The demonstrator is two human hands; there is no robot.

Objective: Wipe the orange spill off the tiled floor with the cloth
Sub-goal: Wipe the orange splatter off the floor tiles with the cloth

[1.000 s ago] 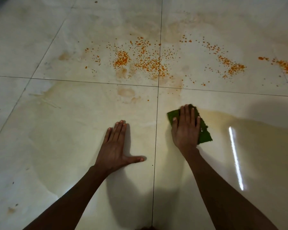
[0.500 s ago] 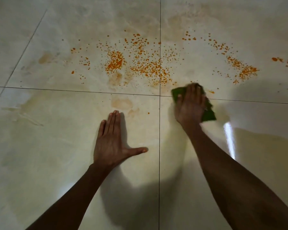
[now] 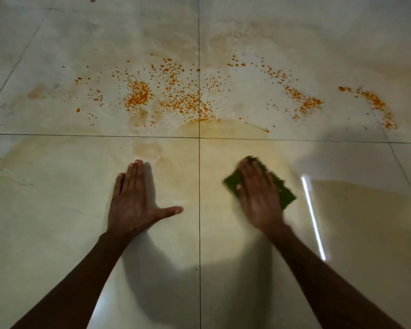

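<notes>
Orange spill droplets (image 3: 173, 96) scatter across the two far tiles, with a further streak (image 3: 375, 103) at the right. A folded green cloth (image 3: 282, 191) lies on the near right tile under my right hand (image 3: 259, 198), whose flat fingers press it to the floor; the hand is motion-blurred. A pale orange smear (image 3: 235, 129) arcs just beyond the cloth. My left hand (image 3: 133, 200) rests flat on the near left tile, fingers straight and thumb spread, holding nothing.
Glossy cream floor tiles (image 3: 45, 233) with dark grout lines (image 3: 199, 233) crossing ahead of my hands. Faint yellowish wipe marks (image 3: 14, 167) stain the left tile. A bright light reflection (image 3: 313, 219) streaks the floor right of the cloth.
My right hand pushed the cloth forward to the grout line and has pulled it back toward me, leaving a smeared arc. My left hand stayed planted.
</notes>
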